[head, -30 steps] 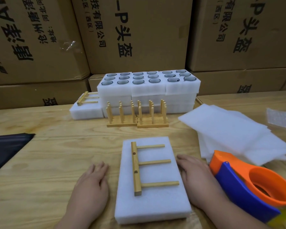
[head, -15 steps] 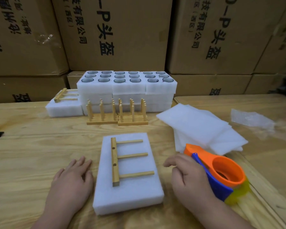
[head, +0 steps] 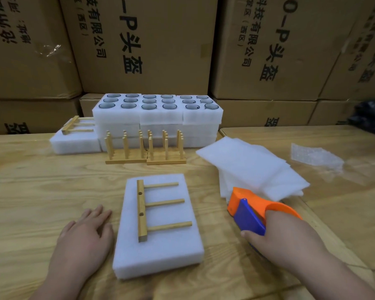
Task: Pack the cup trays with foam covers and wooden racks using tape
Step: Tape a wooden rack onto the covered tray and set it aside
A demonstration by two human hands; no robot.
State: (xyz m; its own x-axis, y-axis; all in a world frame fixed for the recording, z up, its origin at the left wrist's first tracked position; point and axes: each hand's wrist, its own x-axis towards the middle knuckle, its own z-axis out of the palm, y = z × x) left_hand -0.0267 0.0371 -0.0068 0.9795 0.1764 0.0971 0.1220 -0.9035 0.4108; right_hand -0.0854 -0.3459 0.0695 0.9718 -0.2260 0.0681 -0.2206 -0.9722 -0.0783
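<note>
Since the earlier frame, the right hand (head: 284,237) has moved off the tabletop and onto the tape dispenser (head: 250,210), and its fingers are now wrapping through the orange loop and clamping on the blue body, thumb along the near edge. The landmark is the foam-covered tray (head: 158,226), which is lying flat on the wooden table (head: 41,191) directly in front of the person. One wooden rack (head: 154,210) is resting on its side on top of that tray, spine toward the left edge and three pegs pointing right. The left hand (head: 85,234) is lying palm-down on the table just left of the tray, fingers spread slightly apart and holding nothing. The dispenser is sitting just right of the tray, its orange nose touching a stack of loose foam covers (head: 251,167) lying behind and to the right. Behind the tray, two upright wooden racks (head: 145,148) are standing side by side, and behind those a block of stacked cup trays (head: 158,118) is showing cup rims in its top layer. Left of that block, another covered tray (head: 74,141) is carrying a rack. Cardboard boxes (head: 149,40) are lining the wall behind.
</note>
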